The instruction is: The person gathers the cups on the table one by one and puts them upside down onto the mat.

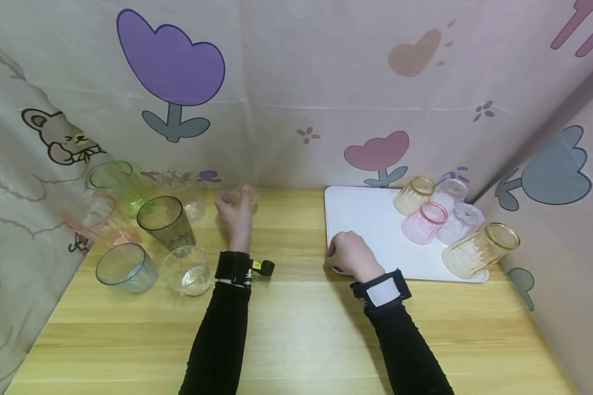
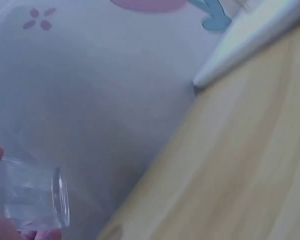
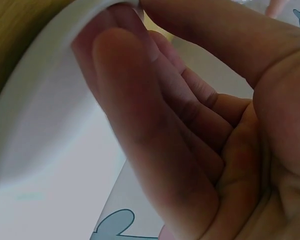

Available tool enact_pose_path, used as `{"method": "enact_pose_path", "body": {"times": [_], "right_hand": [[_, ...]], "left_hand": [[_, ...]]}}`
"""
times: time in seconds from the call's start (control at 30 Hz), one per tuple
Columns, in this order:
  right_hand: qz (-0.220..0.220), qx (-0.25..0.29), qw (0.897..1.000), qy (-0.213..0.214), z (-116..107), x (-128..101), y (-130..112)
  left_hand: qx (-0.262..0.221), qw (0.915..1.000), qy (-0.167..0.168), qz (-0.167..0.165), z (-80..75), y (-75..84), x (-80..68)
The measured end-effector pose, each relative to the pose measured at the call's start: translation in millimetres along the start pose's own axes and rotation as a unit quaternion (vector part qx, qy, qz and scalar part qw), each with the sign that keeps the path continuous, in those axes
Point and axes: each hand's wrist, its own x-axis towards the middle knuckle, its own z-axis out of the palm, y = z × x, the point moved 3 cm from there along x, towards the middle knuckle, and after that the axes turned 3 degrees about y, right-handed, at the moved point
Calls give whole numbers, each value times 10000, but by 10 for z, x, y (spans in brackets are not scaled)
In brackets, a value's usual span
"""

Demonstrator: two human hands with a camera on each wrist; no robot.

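At the back of the wooden table, my left hand [image 1: 237, 219] grips a small clear glass [image 2: 32, 192]. In the left wrist view the thumb lies on one side of this glass and fingertips show along the other. My right hand [image 1: 353, 255] is at the front left corner of a white tray [image 1: 361, 219], its fingers curled. Seen from the right wrist, thumb and fingers pinch the tray's rim. On the tray's right half stand a yellow glass [image 1: 413, 197], a pink glass [image 1: 424, 224], a larger amber glass [image 1: 476, 252] and clear glasses [image 1: 460, 222].
Left of my left arm stand several tumblers: green [image 1: 133, 192], pink-orange [image 1: 101, 219], smoky grey [image 1: 167, 225], blue [image 1: 127, 269] and clear ones [image 1: 185, 271]. A printed curtain [image 1: 281, 66] hangs behind the table and along both sides.
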Motion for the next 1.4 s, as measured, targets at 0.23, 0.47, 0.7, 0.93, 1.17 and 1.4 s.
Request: {"method": "enact_pose_path", "body": {"times": [0.23,0.47,0.7,0.93,1.17,1.4], "right_hand": [[-8,115,9998,153,-34,-1,1],[-377,755,9895,1178,-101,-5,-39],[-836,1792,9464,2555,-214,-24,-84],[-1392,1992,9118,3311,-263,-41,-104],[-2048,2052,8916,3478,-256,-34,-133],[-2246,2050,8852,3521,-239,-34,-159]], "left_hand": [[-1052,9902,-604,-696,94,64,-150],[-1795,9674,-1356,-1164,219,95,-241],[-3206,9019,-1996,-2097,368,85,-310],[-3242,8752,-2595,-2479,538,35,-441],[-2824,8641,-3561,-2161,707,15,-622],[-2582,8501,-4123,-2018,782,10,-742]]}}
